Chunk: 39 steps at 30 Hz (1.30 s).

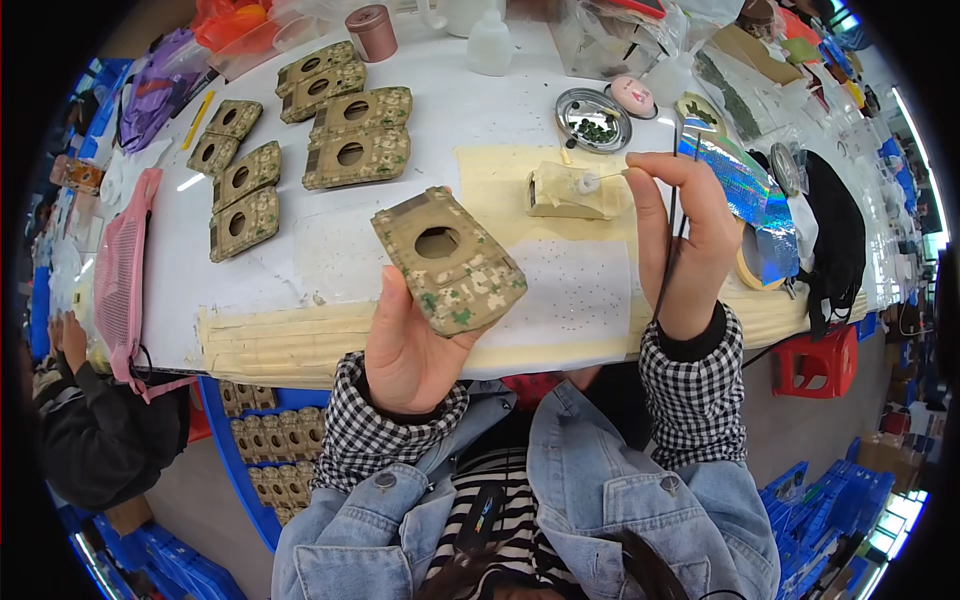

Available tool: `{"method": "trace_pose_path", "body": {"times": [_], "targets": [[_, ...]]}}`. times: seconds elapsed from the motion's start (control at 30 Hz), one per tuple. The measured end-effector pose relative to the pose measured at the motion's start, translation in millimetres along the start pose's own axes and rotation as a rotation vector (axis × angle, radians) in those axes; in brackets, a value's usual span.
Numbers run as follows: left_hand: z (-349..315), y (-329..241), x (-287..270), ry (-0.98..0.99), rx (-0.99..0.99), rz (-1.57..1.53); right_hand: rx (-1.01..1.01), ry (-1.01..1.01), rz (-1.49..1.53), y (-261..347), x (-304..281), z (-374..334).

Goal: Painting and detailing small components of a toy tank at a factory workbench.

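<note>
White worktable (440, 120): left hand (405, 350) grips a camouflaged tank hull (462, 270) near centre, right hand (702, 262) clasps tweezers (676, 232); work's seemingly underway! Far-left hulls (385, 145), finished or waiting? Can't tell.

block (560, 208) on table (265, 285). dish (572, 106) behind block, bits (593, 131) in it. ball (632, 95) behind-right of block. bottle (490, 47) and tin (372, 35) behind-left of block, tin farther left. loose shells (382, 153) left of block. held shell (480, 270), in left hand (405, 355), front-left of block. right hand (700, 225) with tweezers (672, 255) right of block, foil (745, 180) beyond. stool (822, 362) front-right of block.
</note>
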<state>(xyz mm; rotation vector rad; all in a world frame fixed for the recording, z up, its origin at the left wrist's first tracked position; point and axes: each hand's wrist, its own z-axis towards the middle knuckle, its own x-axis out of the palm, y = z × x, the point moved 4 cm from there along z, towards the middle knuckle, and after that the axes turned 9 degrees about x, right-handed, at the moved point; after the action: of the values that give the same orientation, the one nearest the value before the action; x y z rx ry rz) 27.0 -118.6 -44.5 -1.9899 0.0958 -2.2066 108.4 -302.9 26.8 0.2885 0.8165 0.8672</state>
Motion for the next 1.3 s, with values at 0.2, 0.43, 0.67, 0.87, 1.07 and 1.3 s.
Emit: {"method": "trace_pose_path", "body": {"times": [0.2, 0.43, 0.67, 0.87, 1.07, 1.3], "targets": [[3, -5, -3, 0.064, 0.055, 0.025, -0.014, 0.090, -0.005, -6, 7, -4], [3, -7, -5, -0.007, 0.115, 0.122, 0.258, 0.433, 0.367, -2, -23, -38], [3, -7, -8, -0.058, 0.129, 0.136, 0.458, 0.584, 0.457, -13, -7, -59], [3, -7, -8, -0.038, 0.097, 0.145, 0.484, 0.547, 0.471, -17, 8, -54], [3, -6, -9, -0.032, 0.079, 0.131, 0.439, 0.565, 0.396, -19, 12, -52], [2, -6, -11, -0.041, 0.072, 0.111, 0.450, 0.574, 0.376, -20, 14, -53]]}}
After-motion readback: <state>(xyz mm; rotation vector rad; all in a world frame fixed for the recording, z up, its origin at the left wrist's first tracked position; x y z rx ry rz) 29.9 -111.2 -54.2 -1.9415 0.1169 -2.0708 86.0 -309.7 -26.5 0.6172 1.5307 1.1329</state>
